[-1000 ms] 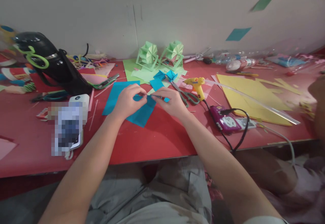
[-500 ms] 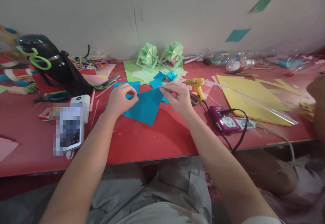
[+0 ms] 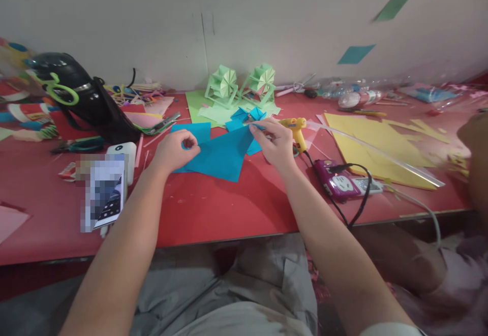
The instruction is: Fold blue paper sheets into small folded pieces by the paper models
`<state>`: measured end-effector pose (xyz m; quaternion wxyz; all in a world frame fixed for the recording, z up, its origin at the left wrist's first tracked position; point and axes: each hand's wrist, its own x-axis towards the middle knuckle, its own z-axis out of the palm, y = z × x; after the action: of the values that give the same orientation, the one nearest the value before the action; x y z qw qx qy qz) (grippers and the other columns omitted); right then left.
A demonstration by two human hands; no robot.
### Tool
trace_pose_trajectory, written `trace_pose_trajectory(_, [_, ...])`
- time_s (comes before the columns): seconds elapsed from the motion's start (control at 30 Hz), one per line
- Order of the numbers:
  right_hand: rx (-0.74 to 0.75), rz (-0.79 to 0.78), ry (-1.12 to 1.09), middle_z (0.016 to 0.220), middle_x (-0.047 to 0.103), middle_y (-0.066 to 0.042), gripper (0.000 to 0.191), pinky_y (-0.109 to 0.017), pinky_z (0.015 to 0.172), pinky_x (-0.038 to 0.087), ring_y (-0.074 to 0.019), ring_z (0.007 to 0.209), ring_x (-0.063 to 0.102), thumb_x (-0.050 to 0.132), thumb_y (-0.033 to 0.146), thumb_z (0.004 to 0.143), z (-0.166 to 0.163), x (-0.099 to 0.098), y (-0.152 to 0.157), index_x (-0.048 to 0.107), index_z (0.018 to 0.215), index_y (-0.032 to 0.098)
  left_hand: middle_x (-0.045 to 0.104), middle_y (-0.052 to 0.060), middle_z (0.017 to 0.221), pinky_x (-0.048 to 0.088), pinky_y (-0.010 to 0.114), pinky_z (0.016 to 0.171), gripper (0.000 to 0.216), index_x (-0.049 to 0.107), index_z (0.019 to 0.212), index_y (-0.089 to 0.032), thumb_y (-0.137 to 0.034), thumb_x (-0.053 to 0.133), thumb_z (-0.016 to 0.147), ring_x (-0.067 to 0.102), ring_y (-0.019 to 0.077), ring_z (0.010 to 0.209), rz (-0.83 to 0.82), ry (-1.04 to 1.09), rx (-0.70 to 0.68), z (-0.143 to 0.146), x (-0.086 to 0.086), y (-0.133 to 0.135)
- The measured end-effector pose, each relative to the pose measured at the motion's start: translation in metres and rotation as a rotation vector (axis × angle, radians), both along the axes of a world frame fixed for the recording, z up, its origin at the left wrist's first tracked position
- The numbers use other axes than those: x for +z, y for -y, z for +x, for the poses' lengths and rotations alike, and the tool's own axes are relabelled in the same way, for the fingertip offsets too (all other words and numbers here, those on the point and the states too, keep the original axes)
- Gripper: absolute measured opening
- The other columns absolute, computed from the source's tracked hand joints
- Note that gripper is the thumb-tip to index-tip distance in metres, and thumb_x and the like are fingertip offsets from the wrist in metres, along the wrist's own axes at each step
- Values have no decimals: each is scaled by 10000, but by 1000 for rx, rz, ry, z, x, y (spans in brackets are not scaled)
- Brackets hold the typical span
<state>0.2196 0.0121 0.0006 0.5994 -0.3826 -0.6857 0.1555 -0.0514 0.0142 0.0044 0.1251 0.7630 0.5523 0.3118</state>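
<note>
A blue sheet of paper is stretched slantwise between my two hands, just over the red tabletop. My left hand is closed, with thumb and forefinger pinched at the sheet's left end. At the upper right corner, my right hand grips the same sheet between thumb and fingers. Another blue sheet lies behind my left hand. Folded blue paper pieces rest just beyond the held sheet, which partly covers them.
Two light green paper wheels on stands stand at the back. To the right are a yellow glue gun, a purple power strip and yellow paper. On the left are a phone and a black bottle. Another person sits at right.
My right hand has moved right and slightly up with the sheet's corner. My left hand has shifted a little left and down, and the sheet's lower corner has swung right.
</note>
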Motion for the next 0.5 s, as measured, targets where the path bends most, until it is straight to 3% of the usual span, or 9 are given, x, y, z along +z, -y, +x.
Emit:
trace_pose_trajectory(0.3, [-175, 11, -200, 724, 646, 4, 135, -275, 612, 473, -122, 664, 580, 659, 308, 874, 17, 5, -8, 753, 822, 226, 646, 30, 746, 442, 343, 722, 82, 608, 690, -212, -291, 594, 706, 589, 209, 736, -68, -3, 43, -15, -6, -5])
trace_pose_trajectory(0.5, [-127, -8, -223, 740, 660, 2, 148, -275, 610, 500, -121, 668, 594, 676, 351, 864, 13, 3, -8, 758, 849, 229, 651, 29, 752, 442, 338, 712, 85, 609, 696, -204, -283, 597, 728, 585, 201, 732, -42, 40, 47, -10, -7, -6])
